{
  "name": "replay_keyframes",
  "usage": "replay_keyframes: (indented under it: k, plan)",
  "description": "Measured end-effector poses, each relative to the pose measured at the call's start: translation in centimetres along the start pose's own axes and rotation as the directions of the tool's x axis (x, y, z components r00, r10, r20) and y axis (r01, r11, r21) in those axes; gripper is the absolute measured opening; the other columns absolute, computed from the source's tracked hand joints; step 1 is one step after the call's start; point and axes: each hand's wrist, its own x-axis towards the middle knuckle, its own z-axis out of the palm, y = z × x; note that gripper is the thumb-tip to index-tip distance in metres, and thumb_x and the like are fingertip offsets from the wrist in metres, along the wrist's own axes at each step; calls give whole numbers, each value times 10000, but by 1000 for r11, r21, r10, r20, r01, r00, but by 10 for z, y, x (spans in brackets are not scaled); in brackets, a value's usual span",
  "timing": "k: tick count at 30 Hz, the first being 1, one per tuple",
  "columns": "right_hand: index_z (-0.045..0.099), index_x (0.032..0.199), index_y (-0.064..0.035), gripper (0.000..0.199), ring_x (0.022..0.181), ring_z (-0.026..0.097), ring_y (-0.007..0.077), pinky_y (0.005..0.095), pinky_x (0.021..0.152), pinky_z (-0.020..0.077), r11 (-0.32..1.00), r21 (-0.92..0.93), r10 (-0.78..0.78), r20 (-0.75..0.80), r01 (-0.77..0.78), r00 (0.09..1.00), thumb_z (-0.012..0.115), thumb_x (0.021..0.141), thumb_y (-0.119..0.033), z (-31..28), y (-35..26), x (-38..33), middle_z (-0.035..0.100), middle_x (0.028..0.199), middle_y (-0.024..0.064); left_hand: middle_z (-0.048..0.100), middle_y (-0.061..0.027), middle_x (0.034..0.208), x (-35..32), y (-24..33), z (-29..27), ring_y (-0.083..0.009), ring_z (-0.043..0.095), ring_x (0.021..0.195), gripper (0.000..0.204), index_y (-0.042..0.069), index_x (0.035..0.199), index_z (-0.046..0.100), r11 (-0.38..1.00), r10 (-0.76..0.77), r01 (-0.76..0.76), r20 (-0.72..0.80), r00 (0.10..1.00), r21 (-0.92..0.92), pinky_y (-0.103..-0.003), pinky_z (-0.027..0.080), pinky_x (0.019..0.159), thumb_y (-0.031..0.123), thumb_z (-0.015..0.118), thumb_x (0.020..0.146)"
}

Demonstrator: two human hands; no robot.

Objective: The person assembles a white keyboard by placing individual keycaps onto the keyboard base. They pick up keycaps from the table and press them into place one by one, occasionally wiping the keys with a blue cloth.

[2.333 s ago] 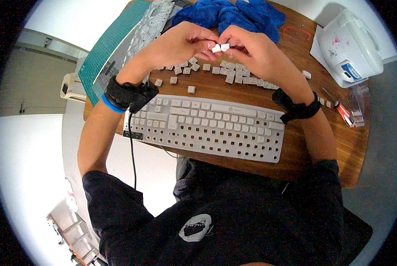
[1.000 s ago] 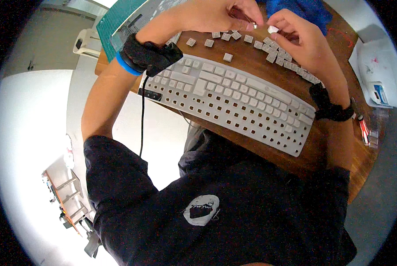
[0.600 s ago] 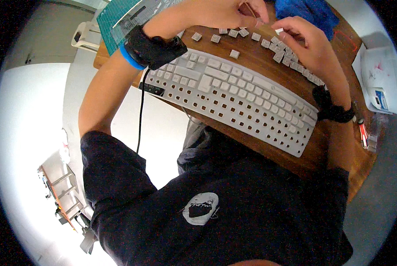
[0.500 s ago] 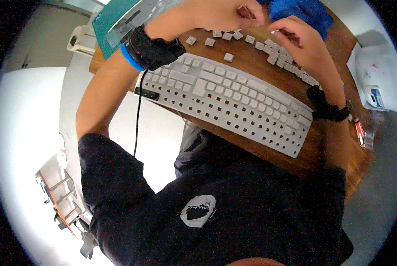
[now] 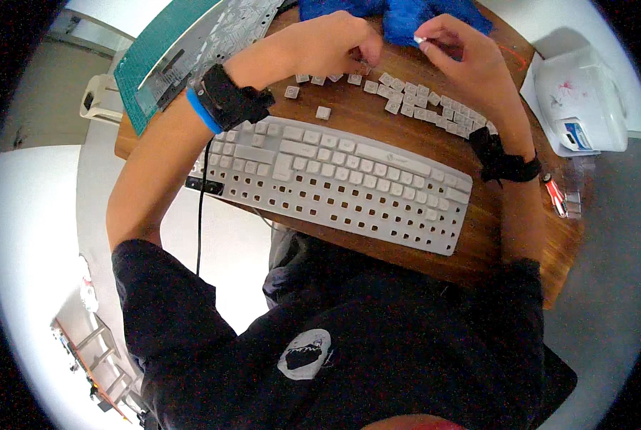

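Note:
A white keyboard (image 5: 349,204) lies across the table's near side, with keycaps on its far rows and bare square sockets along the near rows. Beyond it, many loose white keycaps (image 5: 424,100) lie in a cluster and a line. My right hand (image 5: 471,57), above the cluster, pinches a small white keycap (image 5: 420,40) between thumb and fingertips. To its left, my left hand (image 5: 335,46) hovers low over the scattered keycaps with fingers curled together; what they hold, if anything, is too small to make out. One keycap (image 5: 323,112) sits alone just beyond the keyboard.
Blue cloth or bag (image 5: 406,21) lies at the table's far edge. A green cutting mat (image 5: 137,79) and a grey patterned plate (image 5: 220,36) are at the far left. On the right are a clear plastic bin (image 5: 578,100) and a red-handled tool (image 5: 555,195). A black cable (image 5: 202,208) hangs from my left wrist.
The whole view has shifted, with the keyboard now further left in it. My hands have drawn apart from each other, and the right one carries the keycap away from the left.

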Motion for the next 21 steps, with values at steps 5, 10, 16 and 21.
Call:
replay_keyframes:
  k: [5,10,16,21]
  plan:
    - [728,1195,-27,162,1032,731,108,284,949,588,996,62,63,-40,-60,997,720,1064,-122,-6,4,1,782,1106,23,808,-140,1057,-1,11,-14,-281,790,963,270,7,1140,775,990,-93,113,198,976,-87,-381,631,858,-53,762,877]
    - [721,1154,-45,171,890,755,185,332,816,601,994,12,-111,62,110,992,742,1015,-143,20,5,0,768,986,94,799,-158,987,-6,15,-15,-310,788,938,277,23,1088,785,992,-76,91,159,984,-89,-400,618,822,-72,752,830]
    - [693,1109,-77,214,956,763,393,484,808,610,981,-15,-190,53,191,980,771,975,-224,52,2,-9,780,1031,172,815,-157,1000,-10,21,-19,-319,790,884,178,48,1119,780,995,-99,100,107,989,-5,-404,610,792,84,795,945]
    - [664,1113,-113,210,1014,728,413,543,857,586,958,-207,-203,7,200,979,755,951,-210,60,-13,-15,743,1017,161,788,-181,1058,-13,33,-21,-368,764,996,225,54,1141,766,988,-119,125,62,991,-94,-434,604,855,110,817,930]
